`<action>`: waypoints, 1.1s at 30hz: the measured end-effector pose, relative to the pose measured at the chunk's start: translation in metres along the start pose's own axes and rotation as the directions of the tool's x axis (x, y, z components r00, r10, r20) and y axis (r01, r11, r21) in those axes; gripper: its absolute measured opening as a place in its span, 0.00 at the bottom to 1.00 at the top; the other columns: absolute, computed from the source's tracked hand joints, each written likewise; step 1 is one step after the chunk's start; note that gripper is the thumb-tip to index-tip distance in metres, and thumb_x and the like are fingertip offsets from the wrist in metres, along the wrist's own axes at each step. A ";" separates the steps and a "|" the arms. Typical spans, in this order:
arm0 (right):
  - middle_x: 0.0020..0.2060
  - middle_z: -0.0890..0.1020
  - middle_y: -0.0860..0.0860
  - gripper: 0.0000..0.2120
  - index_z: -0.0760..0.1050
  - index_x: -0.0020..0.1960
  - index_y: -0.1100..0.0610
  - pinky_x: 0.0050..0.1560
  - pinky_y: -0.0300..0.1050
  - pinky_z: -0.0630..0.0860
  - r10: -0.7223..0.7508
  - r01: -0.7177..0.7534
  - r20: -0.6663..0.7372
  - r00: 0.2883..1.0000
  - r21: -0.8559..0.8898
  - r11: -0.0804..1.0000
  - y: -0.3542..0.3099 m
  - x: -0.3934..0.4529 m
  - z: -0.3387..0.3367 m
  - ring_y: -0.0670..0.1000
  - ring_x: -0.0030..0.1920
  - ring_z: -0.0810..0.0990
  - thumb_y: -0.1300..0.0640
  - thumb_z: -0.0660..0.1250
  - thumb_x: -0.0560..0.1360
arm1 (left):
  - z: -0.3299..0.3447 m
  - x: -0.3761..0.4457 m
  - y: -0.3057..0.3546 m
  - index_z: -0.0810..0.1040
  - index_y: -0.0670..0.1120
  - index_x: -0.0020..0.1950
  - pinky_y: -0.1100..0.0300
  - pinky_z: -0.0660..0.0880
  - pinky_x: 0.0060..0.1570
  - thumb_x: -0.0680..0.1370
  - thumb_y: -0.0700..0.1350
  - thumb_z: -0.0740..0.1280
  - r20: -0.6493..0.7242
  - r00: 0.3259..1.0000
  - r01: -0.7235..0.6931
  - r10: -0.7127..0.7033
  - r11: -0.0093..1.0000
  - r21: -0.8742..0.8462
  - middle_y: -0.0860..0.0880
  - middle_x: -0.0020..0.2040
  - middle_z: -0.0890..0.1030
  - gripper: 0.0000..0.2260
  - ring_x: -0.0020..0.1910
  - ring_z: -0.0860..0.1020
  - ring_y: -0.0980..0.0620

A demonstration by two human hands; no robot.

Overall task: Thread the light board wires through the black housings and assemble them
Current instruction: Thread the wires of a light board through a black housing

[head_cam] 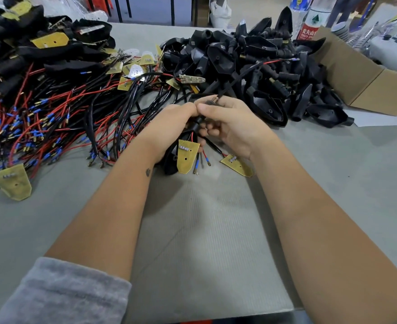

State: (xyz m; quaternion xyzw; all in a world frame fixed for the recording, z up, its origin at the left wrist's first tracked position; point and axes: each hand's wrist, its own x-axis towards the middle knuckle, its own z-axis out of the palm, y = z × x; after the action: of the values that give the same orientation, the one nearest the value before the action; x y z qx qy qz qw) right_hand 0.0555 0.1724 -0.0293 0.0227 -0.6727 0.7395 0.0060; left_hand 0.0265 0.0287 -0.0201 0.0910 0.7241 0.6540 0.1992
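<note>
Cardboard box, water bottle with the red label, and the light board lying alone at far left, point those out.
cardboard box [347, 73], head view, its brown side wall
water bottle [309, 26], head view, its red label
light board [13, 183], head view, middle of its yellow face

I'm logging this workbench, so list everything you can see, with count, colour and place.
Wires: big tangle, red and black with blue tips, left of table.
Loose light boards: several, yellow, left edge, among the wires and under the hands.
Black housings: large pile, far centre-right.
Finished units: heap, black with yellow boards, far left.
Cardboard box: one, brown, far right.
Bottles: two, clear, one red-labelled, far right.
Table: grey.
Left hand: grip on a housing.
Right hand: pinching a black wire.
</note>
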 end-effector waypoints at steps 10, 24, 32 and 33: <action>0.39 0.84 0.55 0.05 0.73 0.49 0.58 0.35 0.40 0.78 -0.009 0.039 -0.288 0.957 0.098 0.994 0.004 0.004 -0.012 0.50 0.34 0.82 0.57 0.66 0.79 | -0.001 0.012 -0.006 0.73 0.49 0.48 0.62 0.78 0.42 0.81 0.43 0.61 -0.088 0.977 -0.202 0.196 0.977 -0.065 0.46 0.48 0.83 0.04 0.44 0.84 0.54; 0.38 0.80 0.59 0.06 0.69 0.51 0.62 0.38 0.41 0.80 -0.055 0.293 -0.559 0.827 0.347 0.891 0.002 0.010 -0.018 0.52 0.33 0.82 0.61 0.65 0.80 | -0.012 0.009 -0.020 0.77 0.54 0.45 0.66 0.71 0.41 0.75 0.51 0.73 -0.086 0.899 -0.344 0.428 0.815 0.467 0.56 0.43 0.78 0.05 0.41 0.76 0.59; 0.39 0.80 0.59 0.05 0.69 0.50 0.61 0.43 0.44 0.82 -0.069 0.303 -0.532 0.844 0.367 0.880 0.001 0.007 -0.014 0.54 0.36 0.82 0.61 0.64 0.80 | -0.007 0.012 -0.020 0.76 0.52 0.50 0.75 0.65 0.44 0.80 0.48 0.65 -0.106 0.882 -0.335 0.459 0.770 0.543 0.56 0.50 0.74 0.02 0.46 0.72 0.64; 0.39 0.80 0.59 0.05 0.69 0.49 0.61 0.43 0.44 0.82 -0.058 0.298 -0.526 0.849 0.384 0.874 0.001 0.006 -0.013 0.54 0.37 0.82 0.61 0.64 0.80 | -0.006 0.012 -0.020 0.75 0.52 0.50 0.78 0.64 0.45 0.81 0.47 0.64 -0.115 0.873 -0.341 0.474 0.762 0.550 0.54 0.52 0.73 0.01 0.48 0.71 0.63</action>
State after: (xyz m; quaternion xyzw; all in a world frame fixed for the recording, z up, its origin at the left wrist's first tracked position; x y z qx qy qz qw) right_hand 0.0489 0.1852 -0.0308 -0.1042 -0.4519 0.8515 0.2445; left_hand 0.0161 0.0258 -0.0412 0.2150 0.8526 0.4708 -0.0720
